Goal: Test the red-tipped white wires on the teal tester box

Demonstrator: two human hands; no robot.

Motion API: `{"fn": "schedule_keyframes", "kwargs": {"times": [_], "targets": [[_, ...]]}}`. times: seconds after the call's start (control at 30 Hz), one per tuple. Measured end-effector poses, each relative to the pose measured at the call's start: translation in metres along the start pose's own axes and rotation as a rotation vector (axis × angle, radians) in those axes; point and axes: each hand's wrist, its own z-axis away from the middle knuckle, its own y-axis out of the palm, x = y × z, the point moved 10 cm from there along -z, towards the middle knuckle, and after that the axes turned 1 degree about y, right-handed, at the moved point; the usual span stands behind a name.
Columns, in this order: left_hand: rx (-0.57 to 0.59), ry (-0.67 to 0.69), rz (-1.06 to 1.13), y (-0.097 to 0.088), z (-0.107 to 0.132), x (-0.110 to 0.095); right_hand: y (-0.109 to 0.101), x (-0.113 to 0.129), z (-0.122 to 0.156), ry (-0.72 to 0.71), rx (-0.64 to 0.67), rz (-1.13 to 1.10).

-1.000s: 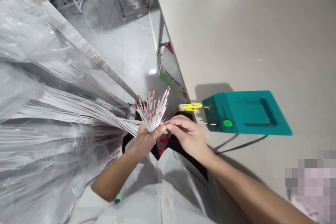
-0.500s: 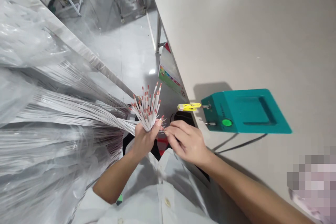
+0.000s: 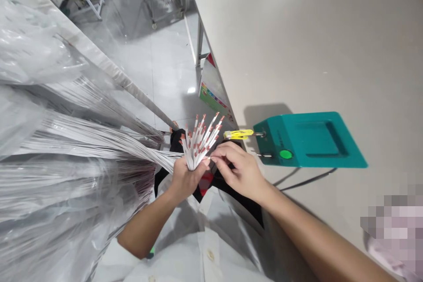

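My left hand [image 3: 187, 179] is wrapped round a bundle of white wires [image 3: 200, 143], whose reddish-orange ends fan out above my fist. The same wires trail away to the left. My right hand [image 3: 236, 169] pinches at the end of one wire beside my left thumb; the tip is small and partly hidden by the fingers. Just beyond my right hand, a teal device [image 3: 297, 141] with a green button [image 3: 286, 154] lies on the table. A yellow clip [image 3: 238, 134] is fixed to a metal post at its near side, with a second thin metal pin below.
Many white wires under clear plastic sheeting [image 3: 29, 39] hang over a rail on the left. The pale table [image 3: 313, 53] fills the right side. A printed carton [image 3: 214, 92] stands beneath its edge. Black cables [image 3: 304, 179] leave the device. A pink cloth-like thing [image 3: 386, 253] lies lower right.
Both hands have shifted slightly right, bringing the wire bundle closer to the yellow clip. My right fingertips now pinch close beside my left thumb. The device has stayed in place.
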Motion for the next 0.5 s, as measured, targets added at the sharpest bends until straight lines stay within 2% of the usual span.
{"fn": "schedule_keyframes", "kwargs": {"times": [0.1, 0.3, 0.5], "targets": [[-0.063, -0.028, -0.014, -0.007, 0.001, -0.004, -0.004, 0.011, 0.002, -0.134, -0.012, 0.125], [-0.138, -0.065, 0.014, -0.01, 0.003, -0.003, -0.013, 0.0, 0.003, -0.003, -0.102, 0.032], [-0.117, -0.021, -0.032, -0.007, 0.005, 0.002, -0.008, 0.007, 0.003, -0.116, -0.025, 0.196]]}}
